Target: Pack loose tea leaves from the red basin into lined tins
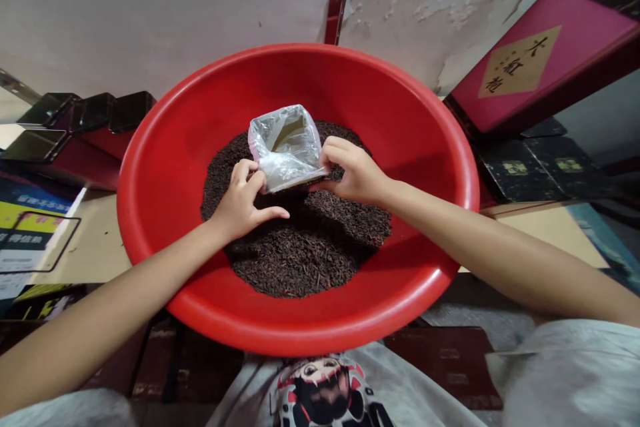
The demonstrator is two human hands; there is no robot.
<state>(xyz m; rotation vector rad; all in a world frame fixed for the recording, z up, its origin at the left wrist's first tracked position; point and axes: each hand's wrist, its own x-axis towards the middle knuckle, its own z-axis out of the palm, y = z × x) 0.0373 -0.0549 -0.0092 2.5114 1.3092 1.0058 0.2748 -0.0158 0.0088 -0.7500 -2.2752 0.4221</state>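
Note:
A large red plastic basin point(165, 167) sits in front of me, holding a heap of dark loose tea leaves point(300, 247). A small silvery clear plastic bag point(286, 143) lies on the heap with its mouth open toward me. My left hand point(243, 203) pinches the bag's lower left edge, its fingers curled and resting on the leaves. On the other side, my right hand point(350, 170) grips the bag's lower right edge with bent fingers. Both forearms reach in over the basin's near rim.
A magenta and black gift box point(545, 60) with a gold label leans at the right, above dark flat boxes point(545, 170). Dark glossy boxes point(80, 113) and printed cartons point(30, 227) stand at the left. A peeling white wall point(440, 7) rises behind the basin.

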